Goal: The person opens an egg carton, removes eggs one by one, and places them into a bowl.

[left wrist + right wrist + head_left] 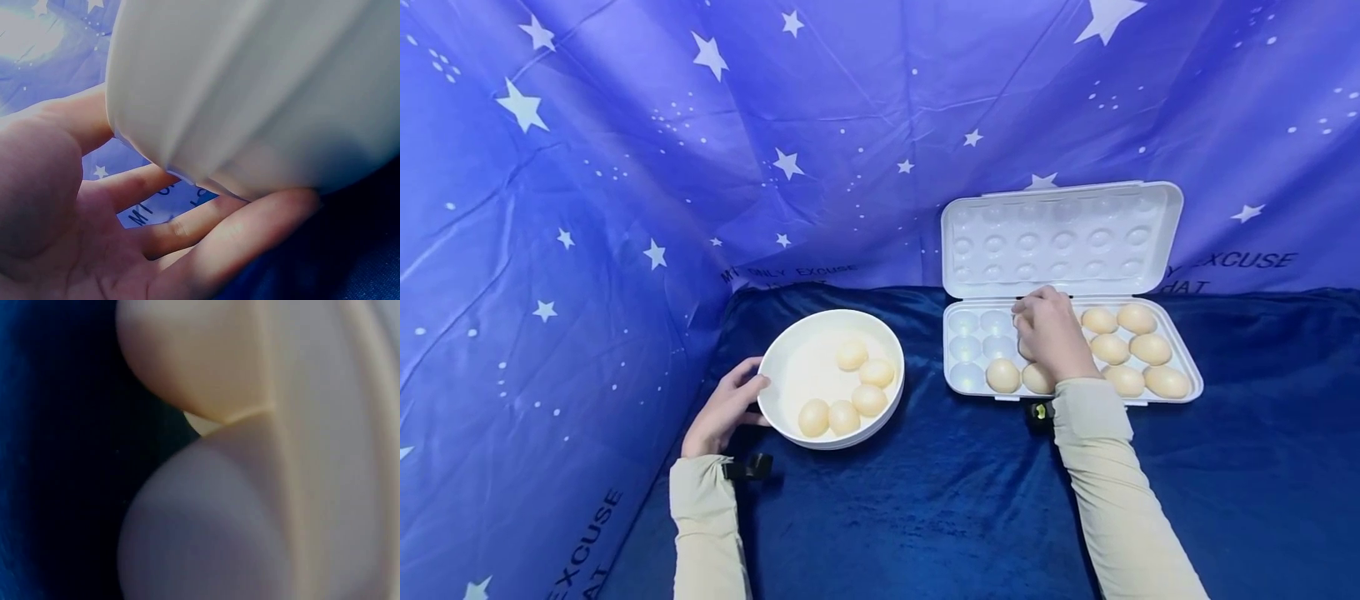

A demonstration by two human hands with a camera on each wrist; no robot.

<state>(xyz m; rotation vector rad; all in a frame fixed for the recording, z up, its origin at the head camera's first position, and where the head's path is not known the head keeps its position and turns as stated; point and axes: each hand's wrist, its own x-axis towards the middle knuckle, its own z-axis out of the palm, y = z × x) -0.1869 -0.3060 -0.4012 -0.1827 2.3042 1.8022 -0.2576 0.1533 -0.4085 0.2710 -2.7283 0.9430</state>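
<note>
A white bowl (pixel 790 350) stands on the cloth with several pale eggs (pixel 869 400) along its right and front side. My left hand (pixel 726 408) grips its left side, thumb at the rim; the left wrist view shows the ribbed bowl wall (pixel 237 81) and the hand's (pixel 119 206) fingers under it. To the right, a white egg carton (pixel 1187 392) lies open, its right side filled with eggs (pixel 1150 349) and several left cells bare. My right hand (pixel 1056 337) reaches over the carton's middle, fingers bent down at the back row. Whatever is under its fingertips is hidden.
The carton's raised lid (pixel 1063 242) leans back near the star-printed curtain (pixel 850 125). Dark blue cloth (pixel 910 517) covers the table. Black wrist cameras (pixel 748 468) sit on both sleeves. In the right wrist view, blurred rounded carton cups (pixel 200 531) fill the picture's middle.
</note>
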